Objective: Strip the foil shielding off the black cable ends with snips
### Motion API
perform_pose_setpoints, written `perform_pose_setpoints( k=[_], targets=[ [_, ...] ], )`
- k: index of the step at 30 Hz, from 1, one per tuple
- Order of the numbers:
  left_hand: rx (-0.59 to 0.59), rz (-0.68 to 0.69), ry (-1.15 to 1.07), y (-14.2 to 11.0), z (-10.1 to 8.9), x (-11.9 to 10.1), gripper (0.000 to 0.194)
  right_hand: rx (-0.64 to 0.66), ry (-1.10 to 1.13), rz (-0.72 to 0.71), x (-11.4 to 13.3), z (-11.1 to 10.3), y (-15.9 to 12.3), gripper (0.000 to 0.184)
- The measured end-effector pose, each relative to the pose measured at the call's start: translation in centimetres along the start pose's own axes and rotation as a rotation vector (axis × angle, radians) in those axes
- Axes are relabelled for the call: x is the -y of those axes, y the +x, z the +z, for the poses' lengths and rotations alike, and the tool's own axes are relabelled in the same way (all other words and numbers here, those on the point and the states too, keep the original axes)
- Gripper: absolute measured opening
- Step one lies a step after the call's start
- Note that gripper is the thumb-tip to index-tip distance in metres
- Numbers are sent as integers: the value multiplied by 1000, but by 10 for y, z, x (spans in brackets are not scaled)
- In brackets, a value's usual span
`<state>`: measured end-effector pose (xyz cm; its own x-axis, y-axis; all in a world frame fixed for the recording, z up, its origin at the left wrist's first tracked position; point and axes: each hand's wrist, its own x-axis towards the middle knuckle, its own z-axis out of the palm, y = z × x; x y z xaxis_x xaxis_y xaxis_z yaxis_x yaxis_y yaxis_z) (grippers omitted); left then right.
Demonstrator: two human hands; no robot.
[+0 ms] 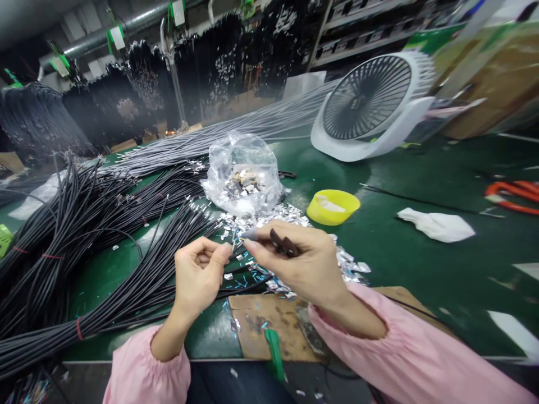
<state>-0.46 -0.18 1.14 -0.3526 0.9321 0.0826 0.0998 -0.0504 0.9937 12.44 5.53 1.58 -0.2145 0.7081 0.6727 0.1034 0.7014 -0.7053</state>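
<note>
My left hand (200,275) is closed in a pinch, thumb against index finger, on the thin stripped end of a cable (233,242). Close beside it, my right hand (301,255) has its thumb and forefinger brought together near the same wire end. A grey cover shows on its index fingertip. Tucked in the right palm is a small dark pliers-like tool (284,244), partly hidden by the fingers. Beneath both hands lie silvery foil scraps (284,216) and blue wire bits (256,275). Bundled black cables (155,275) fan out to the left.
A clear plastic bag (244,174) of scraps stands ahead, beside a yellow ring-shaped dish (333,207). Further back are a white fan (370,106) and grey cables (202,140). A stained board (269,322) with a green strip (274,350) lies at the near edge.
</note>
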Motion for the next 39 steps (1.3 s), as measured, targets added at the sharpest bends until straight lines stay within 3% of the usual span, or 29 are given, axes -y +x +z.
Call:
perform_pose_setpoints(
  k=[4, 8, 10, 19, 26, 39],
  targets=[
    [-21, 65, 104, -1, -1, -1, 25, 29, 155, 229, -6, -1, 2, 13],
    [29, 137, 200, 0, -5, 0, 22, 192, 472, 592, -15, -2, 3, 15],
    [46, 156, 234, 1, -7, 0, 22, 234, 531, 692, -15, -1, 4, 20],
    [40, 173, 211, 1, -8, -3, 21, 183, 400, 535, -11, -4, 3, 17],
    [22, 226, 277, 2, -10, 0, 21, 215, 330, 419, -13, -6, 1, 20],
    [36, 260, 312, 2, -13, -2, 20, 266, 379, 495, -8, -6, 3, 18]
  ],
)
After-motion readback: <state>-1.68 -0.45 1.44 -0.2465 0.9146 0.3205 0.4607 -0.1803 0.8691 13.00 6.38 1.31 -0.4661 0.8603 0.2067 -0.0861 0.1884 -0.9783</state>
